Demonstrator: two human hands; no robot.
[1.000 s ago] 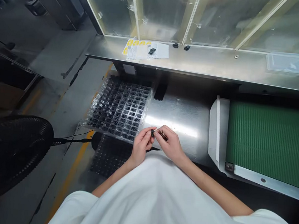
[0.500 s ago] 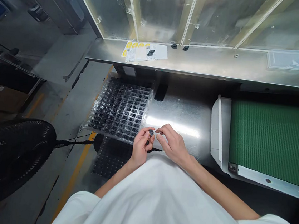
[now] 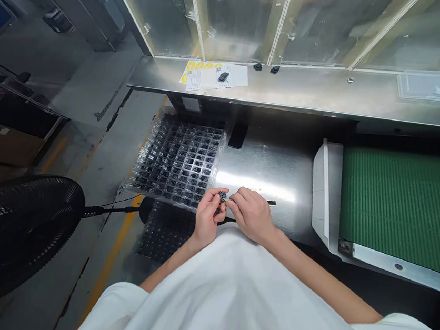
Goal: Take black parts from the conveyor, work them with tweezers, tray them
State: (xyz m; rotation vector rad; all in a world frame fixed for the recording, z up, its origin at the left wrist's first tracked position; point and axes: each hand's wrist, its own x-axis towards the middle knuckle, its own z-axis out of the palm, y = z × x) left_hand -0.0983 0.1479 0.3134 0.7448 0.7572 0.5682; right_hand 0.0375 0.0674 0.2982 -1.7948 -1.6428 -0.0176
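Foreground: a person in a white garment stands at a steel desk [image 3: 268, 160], forearms bare, both hands meeting just above its near edge.
Left hand [image 3: 206, 217]: its grip is pinched on a small black round part [image 3: 223, 196], thumb and fingertips around the rim.
Right hand [image 3: 252, 215]: fingertips pressed to the same part from the right; a thin dark tool [image 3: 270, 203] pokes out behind the knuckles and seems to be gripped, though the hold itself is hidden.
Step in hand: by the look of it, fitting or checking the part between the two hands; any next move would call for a steady pinch and fine fingertip work.
Left of the part: a clear blister tray [image 3: 178, 160], glossy and gridded, its pockets filled with small black pieces; a second dark tray [image 3: 165, 228] lies lower, nearer the person.
Right of the part: a ribbed green conveyor belt [image 3: 402, 204] in a white frame.
Beyond the part: a brushed steel shelf [image 3: 316, 91] carrying printed sheets [image 3: 210, 74] and a clear plastic box [image 3: 431, 85].
Far left of the part: a black floor fan [image 3: 9, 236].
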